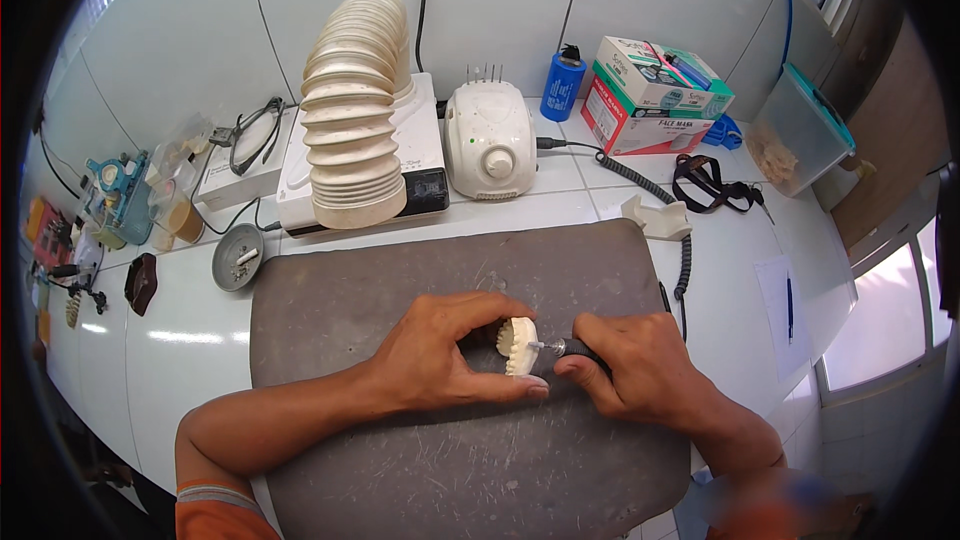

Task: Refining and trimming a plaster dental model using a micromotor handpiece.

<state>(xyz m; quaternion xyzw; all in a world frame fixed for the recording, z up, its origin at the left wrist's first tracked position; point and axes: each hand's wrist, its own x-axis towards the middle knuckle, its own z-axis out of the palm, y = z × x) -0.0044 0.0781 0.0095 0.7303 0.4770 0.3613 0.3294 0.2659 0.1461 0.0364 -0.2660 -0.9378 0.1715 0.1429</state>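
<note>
My left hand [440, 350] grips a cream dental model [521, 345] between thumb and fingers, its row of teeth facing left. In my right hand [645, 365] is a dark rotary handpiece [578, 348], wrapped by the fingers and pointing left. The thin bit at its tip meets the model's right side; whether it touches or only nears the surface I cannot tell. Both hands are above a grey-brown mat [400, 470] marked with scratches and pale specks.
Behind the mat stand a ribbed white hose [350, 110] and a white control unit [490, 145] with a knob. A coiled cord [640, 180] runs at the right, near stacked boxes [640, 115] and a clear bin [795, 140]. An ashtray [237, 265] sits left.
</note>
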